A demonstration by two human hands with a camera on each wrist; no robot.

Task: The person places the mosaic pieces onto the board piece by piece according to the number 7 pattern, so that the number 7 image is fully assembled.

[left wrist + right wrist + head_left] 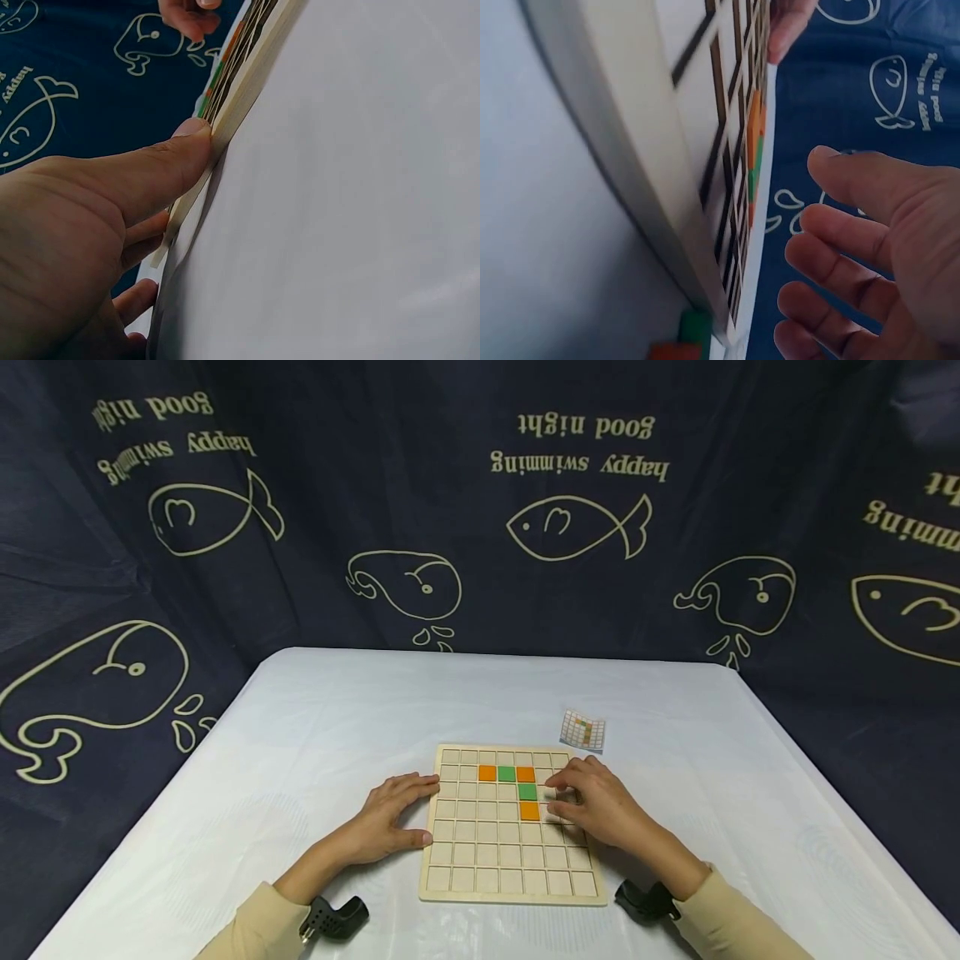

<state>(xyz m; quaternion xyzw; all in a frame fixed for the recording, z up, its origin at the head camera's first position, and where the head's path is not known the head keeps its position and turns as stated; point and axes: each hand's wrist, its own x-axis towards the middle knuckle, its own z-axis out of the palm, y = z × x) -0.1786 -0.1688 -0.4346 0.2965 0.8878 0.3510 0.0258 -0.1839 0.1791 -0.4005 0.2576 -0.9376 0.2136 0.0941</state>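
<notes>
A square wooden grid board [487,856] lies on the table with a bent line of tiles set in its upper cells. Three are orange, among them the lowest tile [529,811]; two are green, among them the corner-side tile [527,792]. My left hand [386,822] rests at the board's left edge, its thumb [161,169] against the rim and fingers extended. Over the right part of the grid hovers my right hand [603,802], fingers loosely bent. Nothing shows between its thumb and fingers in the right wrist view.
Behind the board's right corner lies a small printed grid card [582,731]. Beside the board's edge in the right wrist view are a green block [695,334] and an orange one [673,351], partly cut off. A dark patterned cloth [480,527] hangs behind the white table [360,710].
</notes>
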